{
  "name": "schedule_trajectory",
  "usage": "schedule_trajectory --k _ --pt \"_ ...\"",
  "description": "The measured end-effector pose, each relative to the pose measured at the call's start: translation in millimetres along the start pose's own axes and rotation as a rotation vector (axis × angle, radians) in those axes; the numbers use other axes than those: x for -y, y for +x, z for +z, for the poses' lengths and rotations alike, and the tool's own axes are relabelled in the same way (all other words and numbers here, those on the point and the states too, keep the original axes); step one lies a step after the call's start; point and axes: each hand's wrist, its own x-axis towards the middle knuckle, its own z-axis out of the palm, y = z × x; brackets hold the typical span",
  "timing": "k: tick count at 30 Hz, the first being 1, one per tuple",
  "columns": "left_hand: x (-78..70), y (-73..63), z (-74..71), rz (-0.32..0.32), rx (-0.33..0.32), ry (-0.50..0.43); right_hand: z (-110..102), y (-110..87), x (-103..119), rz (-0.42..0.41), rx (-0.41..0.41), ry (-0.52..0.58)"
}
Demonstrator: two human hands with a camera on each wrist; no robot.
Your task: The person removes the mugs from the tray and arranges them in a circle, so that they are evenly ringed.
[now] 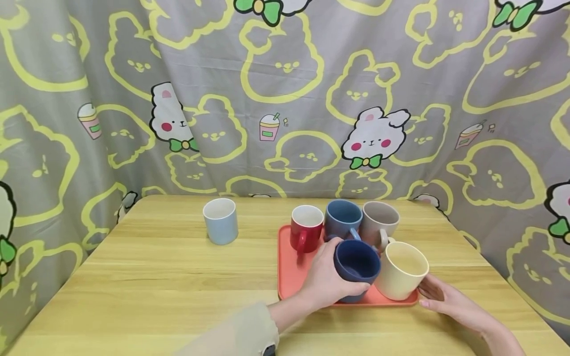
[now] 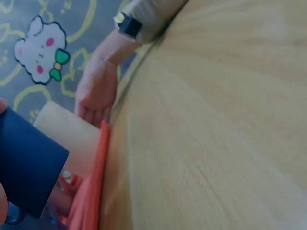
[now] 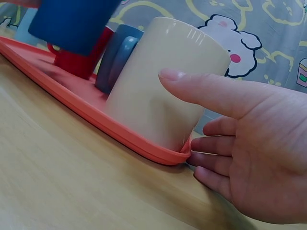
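My left hand grips a dark navy mug by its sides, thumb in front. In the right wrist view the navy mug hangs tilted above the coral-red tray. At the tray's right front corner stands a cream mug. My right hand is beside it, relaxed, with fingertips right at the tray's corner and the thumb in front of the cream mug in the right wrist view. Behind them on the tray are a red mug, a steel-blue mug and a taupe mug.
A light blue mug stands apart on the wooden table, left of the tray. A grey curtain with yellow cartoon outlines hangs behind the table's far edge and along both sides.
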Motion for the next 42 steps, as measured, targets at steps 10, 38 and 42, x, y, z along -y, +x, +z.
schedule_trajectory --k 10,38,42 --pt "-12.8 -20.5 -54.1 0.076 0.005 -0.234 2 10.6 11 0.004 0.003 -0.066" --pt "37.7 -61.0 -241.5 -0.237 -0.388 0.216 -5 -1.8 10 -0.008 0.12 0.122" --pt "52.2 -59.9 -261.9 -0.287 -0.443 0.281 -6 -1.7 9 -0.029 0.141 0.202"
